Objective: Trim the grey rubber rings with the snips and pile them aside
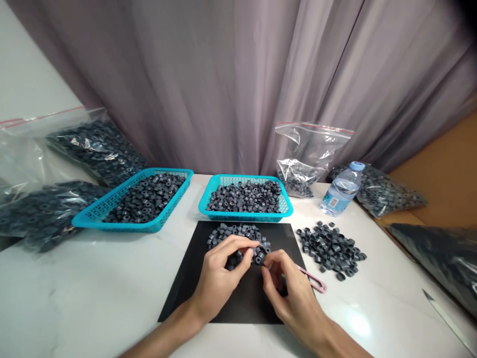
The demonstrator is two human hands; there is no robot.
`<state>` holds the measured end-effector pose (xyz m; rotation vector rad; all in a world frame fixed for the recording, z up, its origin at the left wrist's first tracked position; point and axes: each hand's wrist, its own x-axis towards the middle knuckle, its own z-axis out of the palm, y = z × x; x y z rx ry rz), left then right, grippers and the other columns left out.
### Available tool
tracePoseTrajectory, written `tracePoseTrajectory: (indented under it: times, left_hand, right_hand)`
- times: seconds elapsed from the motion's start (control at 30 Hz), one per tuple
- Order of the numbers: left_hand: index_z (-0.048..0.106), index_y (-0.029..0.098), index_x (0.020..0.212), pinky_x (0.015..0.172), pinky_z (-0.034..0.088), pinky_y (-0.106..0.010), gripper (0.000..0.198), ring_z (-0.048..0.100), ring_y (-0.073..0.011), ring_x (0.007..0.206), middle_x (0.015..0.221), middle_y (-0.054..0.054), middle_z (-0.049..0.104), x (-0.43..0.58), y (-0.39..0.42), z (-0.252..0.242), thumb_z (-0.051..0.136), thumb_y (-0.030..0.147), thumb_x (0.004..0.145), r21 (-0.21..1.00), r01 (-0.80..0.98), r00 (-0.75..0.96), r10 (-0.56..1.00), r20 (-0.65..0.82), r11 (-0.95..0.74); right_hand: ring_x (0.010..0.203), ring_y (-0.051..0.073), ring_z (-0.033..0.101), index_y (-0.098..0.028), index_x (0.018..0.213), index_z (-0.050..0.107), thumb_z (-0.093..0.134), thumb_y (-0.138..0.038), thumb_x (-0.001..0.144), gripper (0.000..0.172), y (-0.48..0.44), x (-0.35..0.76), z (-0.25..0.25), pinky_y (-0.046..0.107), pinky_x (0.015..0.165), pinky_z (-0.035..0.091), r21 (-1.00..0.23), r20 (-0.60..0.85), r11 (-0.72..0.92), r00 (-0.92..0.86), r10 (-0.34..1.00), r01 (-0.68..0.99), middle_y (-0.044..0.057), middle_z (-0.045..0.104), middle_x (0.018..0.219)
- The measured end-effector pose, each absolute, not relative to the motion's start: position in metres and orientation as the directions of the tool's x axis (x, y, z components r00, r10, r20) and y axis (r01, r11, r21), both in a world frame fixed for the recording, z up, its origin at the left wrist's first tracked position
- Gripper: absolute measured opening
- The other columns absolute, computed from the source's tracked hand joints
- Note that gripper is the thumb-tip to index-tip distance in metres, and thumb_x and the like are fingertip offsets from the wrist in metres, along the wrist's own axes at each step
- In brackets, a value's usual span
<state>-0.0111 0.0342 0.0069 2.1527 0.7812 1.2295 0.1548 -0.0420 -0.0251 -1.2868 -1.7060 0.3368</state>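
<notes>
Over a black mat [182, 293], my left hand [221, 268] is bent with thumb and forefinger close together at the near side of a pile of small dark grey rings [223, 233]. Whatever sits between those fingertips is too small to make out. My right hand [288, 288] is just to the right, its fingers curled and its thumb and fingertips near the pile's right edge. Its grip holds something too small to name. A pink tool [316, 282] lies partly behind my right hand, at the mat's right edge.
Two blue baskets [154, 226] [246, 216] of dark rings stand behind the mat. A loose ring pile [331, 248], a water bottle [343, 189] and a clear bag [309, 149] are at right. Filled bags [55, 204] lie left; a blade-like strip [447, 320] lies near right.
</notes>
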Motion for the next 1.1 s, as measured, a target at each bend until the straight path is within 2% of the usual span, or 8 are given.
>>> tracePoseTrajectory:
  times: [0.17,0.27,0.53,0.7,0.83,1.1]
  left_hand:
    - [0.075,0.022,0.1,0.088,0.058,-0.027,0.015,0.072,-0.0174,0.095,0.101,-0.003,0.076,-0.006,0.035,0.007,0.062,0.022,0.093,0.859,0.153,0.409,0.822,0.395,-0.489]
    - [0.075,0.02,0.099,0.089,0.06,-0.03,0.014,0.073,-0.0192,0.096,0.101,-0.005,0.077,-0.005,0.034,0.008,0.063,0.023,0.093,0.898,0.114,0.428,0.837,0.342,-0.425]
    - [0.076,0.022,0.108,0.091,0.059,-0.028,0.021,0.072,-0.0172,0.098,0.108,-0.005,0.075,-0.002,0.03,0.015,0.066,0.019,0.09,0.867,0.134,0.451,0.808,0.379,-0.481]
    - [0.074,0.025,0.116,0.087,0.06,-0.026,0.029,0.071,-0.0144,0.09,0.103,-0.003,0.073,-0.001,0.029,0.009,0.066,0.016,0.09,0.859,0.108,0.496,0.776,0.39,-0.501]
    - [0.075,0.026,0.115,0.086,0.059,-0.027,0.027,0.071,-0.0153,0.09,0.103,-0.003,0.073,-0.001,0.027,0.007,0.067,0.018,0.091,0.842,0.126,0.504,0.765,0.401,-0.525]
    - [0.074,0.025,0.116,0.082,0.059,-0.027,0.026,0.068,-0.0147,0.084,0.099,-0.003,0.072,0.0,0.024,0.011,0.067,0.02,0.091,0.783,0.147,0.483,0.735,0.476,-0.604]
  right_hand:
    - [0.066,0.014,0.056,-0.023,0.101,0.05,0.045,-0.023,0.1,0.005,-0.041,0.157,-0.03,0.025,0.058,0.047,-0.77,0.449,0.352,0.061,0.891,0.532,0.0,0.056,0.079]
    - [0.066,0.014,0.056,-0.022,0.101,0.05,0.046,-0.026,0.101,0.006,-0.039,0.16,-0.034,0.025,0.058,0.046,-0.821,0.397,0.318,0.073,0.915,0.475,0.0,0.056,0.078]
    - [0.066,0.014,0.057,-0.022,0.113,0.049,0.05,-0.031,0.099,0.016,-0.037,0.163,-0.029,0.024,0.057,0.048,-0.901,0.345,0.278,0.163,0.924,0.333,-0.001,0.058,0.08]
    - [0.068,0.014,0.059,-0.021,0.109,0.055,0.049,-0.031,0.101,0.014,-0.039,0.165,-0.027,0.025,0.058,0.047,-0.888,0.345,0.27,0.152,0.926,0.373,0.001,0.06,0.082]
    - [0.068,0.014,0.059,-0.021,0.107,0.057,0.048,-0.03,0.101,0.014,-0.04,0.166,-0.026,0.025,0.059,0.047,-0.86,0.371,0.295,0.114,0.922,0.416,0.002,0.062,0.084]
    - [0.068,0.015,0.057,-0.021,0.108,0.057,0.05,-0.031,0.101,0.014,-0.043,0.166,-0.024,0.028,0.061,0.048,-0.85,0.426,0.313,0.201,0.882,0.424,0.002,0.061,0.082]
